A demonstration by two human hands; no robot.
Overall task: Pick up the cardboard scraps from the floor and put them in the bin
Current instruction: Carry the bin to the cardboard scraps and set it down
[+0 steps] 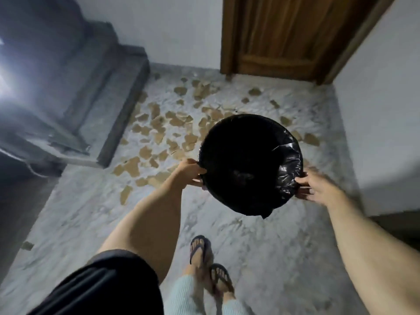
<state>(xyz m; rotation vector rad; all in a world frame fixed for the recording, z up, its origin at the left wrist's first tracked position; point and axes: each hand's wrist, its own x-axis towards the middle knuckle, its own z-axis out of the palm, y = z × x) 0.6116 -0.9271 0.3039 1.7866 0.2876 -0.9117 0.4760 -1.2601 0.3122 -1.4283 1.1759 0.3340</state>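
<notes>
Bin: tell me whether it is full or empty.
Cannot tell for sure: the bin interior looks dark inside its black liner, with no scraps visible.

A loose black short sleeve (109,283) is worn on the left arm; the right forearm (368,242) is left bare; pale blue ribbed trousers (195,298) are seen below; dark thong sandals (200,246) are worn on both feet, toes uncovered.

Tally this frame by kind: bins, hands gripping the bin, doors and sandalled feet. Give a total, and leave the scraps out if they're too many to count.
Bins: 1
Hands on the bin rim: 2, left hand and right hand
Doors: 1
Sandalled feet: 2
Total: 6
Cardboard scraps: dozens on the floor, too many and too blurred to count.
</notes>
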